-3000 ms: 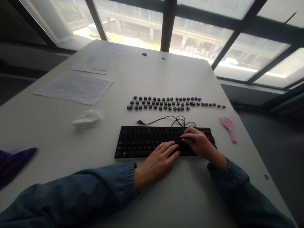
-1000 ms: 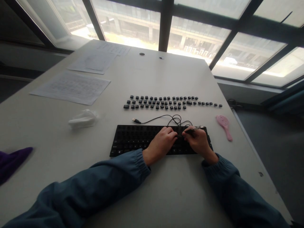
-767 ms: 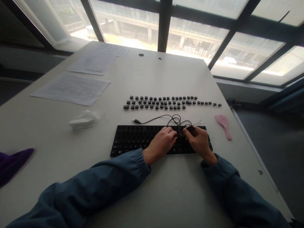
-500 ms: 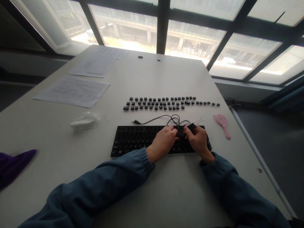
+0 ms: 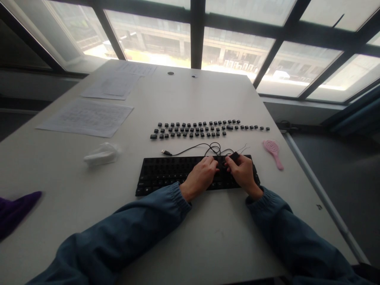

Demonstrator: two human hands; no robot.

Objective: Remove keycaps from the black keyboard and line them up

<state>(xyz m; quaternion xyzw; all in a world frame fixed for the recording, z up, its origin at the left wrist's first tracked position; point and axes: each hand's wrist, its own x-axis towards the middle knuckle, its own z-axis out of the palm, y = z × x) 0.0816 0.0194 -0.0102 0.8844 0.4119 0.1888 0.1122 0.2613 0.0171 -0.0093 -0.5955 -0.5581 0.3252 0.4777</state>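
Kbd (image 5: 175, 171): L hand (image 5: 200, 176) curled over it, can't tell if holding; R hand (image 5: 242, 173) pinches blk wire-tipped tool (image 5: 234, 155).

Large windows (image 5: 154, 39) in dark frames (image 5: 197, 35) rise beyond the far edge of the white tabletop (image 5: 225, 93). Daylight enters there, brightest low down; the near edge lies dimmer. A low wall (image 5: 297, 114) runs past the far right corner. Dark grey floor (image 5: 314, 162) shows along the right edge, blue fabric (image 5: 356, 113) beyond.

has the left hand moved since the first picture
Yes. Judged against the loose keyboard keycaps, the left hand has moved forward, closer to their rows.
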